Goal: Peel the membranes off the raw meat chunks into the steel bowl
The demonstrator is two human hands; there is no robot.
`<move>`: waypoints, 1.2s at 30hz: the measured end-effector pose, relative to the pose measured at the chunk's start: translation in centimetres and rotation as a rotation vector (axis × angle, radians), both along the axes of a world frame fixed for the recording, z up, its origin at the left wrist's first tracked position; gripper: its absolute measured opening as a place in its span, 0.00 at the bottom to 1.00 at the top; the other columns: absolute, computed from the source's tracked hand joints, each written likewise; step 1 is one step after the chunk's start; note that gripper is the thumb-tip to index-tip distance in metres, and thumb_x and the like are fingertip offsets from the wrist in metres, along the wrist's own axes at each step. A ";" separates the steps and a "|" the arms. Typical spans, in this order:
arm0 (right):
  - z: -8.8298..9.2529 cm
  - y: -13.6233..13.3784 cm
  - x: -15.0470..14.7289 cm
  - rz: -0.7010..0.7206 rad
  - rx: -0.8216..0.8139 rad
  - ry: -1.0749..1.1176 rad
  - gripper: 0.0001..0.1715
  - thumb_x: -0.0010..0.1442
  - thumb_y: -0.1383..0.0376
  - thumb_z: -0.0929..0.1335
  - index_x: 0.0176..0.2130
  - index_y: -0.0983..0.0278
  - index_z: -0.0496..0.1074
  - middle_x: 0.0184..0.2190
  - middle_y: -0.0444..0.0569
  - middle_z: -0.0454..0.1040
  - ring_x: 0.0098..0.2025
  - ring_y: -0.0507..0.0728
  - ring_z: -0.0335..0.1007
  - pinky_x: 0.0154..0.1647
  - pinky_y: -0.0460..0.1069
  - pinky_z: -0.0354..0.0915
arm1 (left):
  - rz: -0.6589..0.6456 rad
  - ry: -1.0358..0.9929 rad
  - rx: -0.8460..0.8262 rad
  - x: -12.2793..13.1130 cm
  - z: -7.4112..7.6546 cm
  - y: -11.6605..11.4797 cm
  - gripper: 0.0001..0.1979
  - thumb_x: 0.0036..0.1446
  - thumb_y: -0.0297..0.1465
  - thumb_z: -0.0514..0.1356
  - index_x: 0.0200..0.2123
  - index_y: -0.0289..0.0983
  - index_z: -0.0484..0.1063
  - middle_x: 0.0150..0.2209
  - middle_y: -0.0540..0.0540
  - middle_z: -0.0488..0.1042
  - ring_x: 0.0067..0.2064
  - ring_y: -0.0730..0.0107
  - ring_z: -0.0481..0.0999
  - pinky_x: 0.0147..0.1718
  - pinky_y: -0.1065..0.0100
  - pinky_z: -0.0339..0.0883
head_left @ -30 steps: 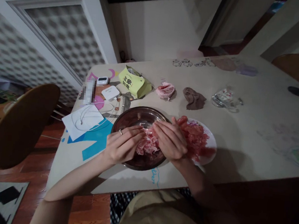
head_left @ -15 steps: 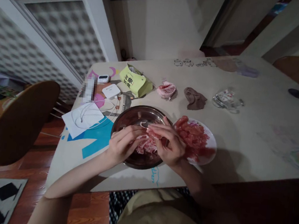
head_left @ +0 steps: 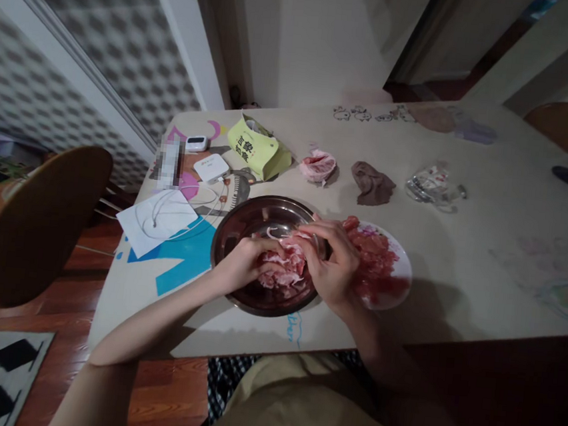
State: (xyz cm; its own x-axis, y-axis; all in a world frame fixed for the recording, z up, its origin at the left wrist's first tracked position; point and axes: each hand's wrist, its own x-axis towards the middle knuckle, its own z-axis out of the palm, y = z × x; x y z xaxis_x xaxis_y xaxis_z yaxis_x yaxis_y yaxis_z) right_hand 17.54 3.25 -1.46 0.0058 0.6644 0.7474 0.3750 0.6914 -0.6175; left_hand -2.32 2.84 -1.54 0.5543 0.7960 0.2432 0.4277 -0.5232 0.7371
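A round metal bowl (head_left: pixel 235 225) holds pale pink raw meat (head_left: pixel 283 274) with whitish, stringy parts. My left hand (head_left: pixel 246 260) reaches over the bowl's left side, its fingers curled onto the meat. From the right, my right hand (head_left: pixel 333 254) arches over the rim, its fingers and thumb closed on meat in the bowl. Close by on the right, partly behind my right hand, a white plate (head_left: pixel 404 268) bears a heap of redder raw meat pieces (head_left: pixel 375 255). My fingertips are partly buried in the meat, so their exact grip is hard to see.
Beyond the bowl lie a yellow-green packet (head_left: pixel 257 150), a crumpled pink bag (head_left: pixel 317 167), a brown cloth (head_left: pixel 372 183) and a clear plastic bag (head_left: pixel 432 186). Left are a white box-shaped device (head_left: pixel 211 167), a cable and white paper (head_left: pixel 154 227). A wooden chair (head_left: pixel 36 223) stands left of the table.
My left hand has moved right and down, deeper into the meat. My right hand has shifted slightly, its fingers now bent over the bowl's right part. The view has tilted a little.
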 end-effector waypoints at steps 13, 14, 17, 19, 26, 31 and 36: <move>-0.7 -0.1 -0.4 0.061 -0.069 0.004 0.10 0.65 0.70 0.71 0.46 0.58 0.76 0.39 0.45 0.82 0.43 0.55 0.80 0.56 0.56 0.75 | 0.071 0.166 0.173 -0.3 -0.9 0.2 0.11 0.61 0.26 0.66 0.47 0.38 0.79 0.46 0.41 0.80 0.48 0.59 0.82 0.47 0.61 0.78; -0.7 -0.1 -0.4 0.060 -0.071 0.007 0.09 0.65 0.70 0.71 0.46 0.58 0.76 0.39 0.44 0.82 0.43 0.55 0.80 0.56 0.57 0.75 | 0.074 0.169 0.184 -0.4 -0.9 0.3 0.11 0.61 0.27 0.66 0.47 0.38 0.79 0.46 0.40 0.80 0.48 0.58 0.82 0.47 0.60 0.78; -0.7 -0.1 -0.4 0.067 -0.076 -0.007 0.08 0.65 0.69 0.71 0.44 0.58 0.76 0.38 0.45 0.82 0.43 0.55 0.79 0.56 0.57 0.75 | 0.062 0.169 0.176 -0.6 -0.9 0.5 0.11 0.62 0.30 0.66 0.47 0.37 0.79 0.45 0.40 0.80 0.46 0.59 0.83 0.45 0.61 0.78; -0.5 -0.1 -0.4 0.073 -0.068 -0.024 0.08 0.66 0.69 0.71 0.44 0.58 0.76 0.39 0.45 0.82 0.43 0.56 0.79 0.55 0.57 0.75 | 0.067 0.133 0.163 -0.5 -0.4 0.4 0.11 0.62 0.31 0.66 0.47 0.36 0.78 0.44 0.40 0.80 0.45 0.61 0.83 0.44 0.63 0.78; 0.2 -0.4 -0.3 0.087 -0.029 -0.059 0.06 0.64 0.69 0.73 0.42 0.59 0.78 0.36 0.47 0.82 0.41 0.57 0.78 0.46 0.54 0.75 | 0.252 -0.190 0.151 0.1 1.8 -0.8 0.18 0.62 0.34 0.67 0.54 0.37 0.76 0.50 0.40 0.81 0.51 0.63 0.82 0.52 0.63 0.76; 0.2 -0.9 -0.5 0.122 -0.092 -0.019 0.10 0.64 0.69 0.72 0.46 0.59 0.78 0.39 0.46 0.83 0.42 0.55 0.79 0.46 0.52 0.76 | 0.303 -0.321 0.059 0.6 1.5 -1.2 0.09 0.61 0.33 0.68 0.43 0.36 0.80 0.41 0.43 0.84 0.42 0.67 0.84 0.43 0.69 0.78; 0.5 -0.8 -0.7 0.149 -0.071 -0.053 0.11 0.65 0.72 0.70 0.45 0.60 0.78 0.38 0.45 0.83 0.42 0.54 0.78 0.47 0.52 0.76 | 0.345 -0.470 -0.097 0.7 1.7 -1.1 0.15 0.61 0.33 0.68 0.50 0.36 0.76 0.41 0.43 0.82 0.41 0.69 0.82 0.41 0.71 0.77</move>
State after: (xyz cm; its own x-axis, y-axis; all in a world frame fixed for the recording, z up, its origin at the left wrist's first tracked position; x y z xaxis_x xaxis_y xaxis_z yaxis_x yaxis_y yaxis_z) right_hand 16.84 2.42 -0.95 -0.1351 0.7058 0.6954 0.3049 0.6974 -0.6486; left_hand -1.63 1.72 0.17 0.1098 0.9418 0.3177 0.1769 -0.3330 0.9262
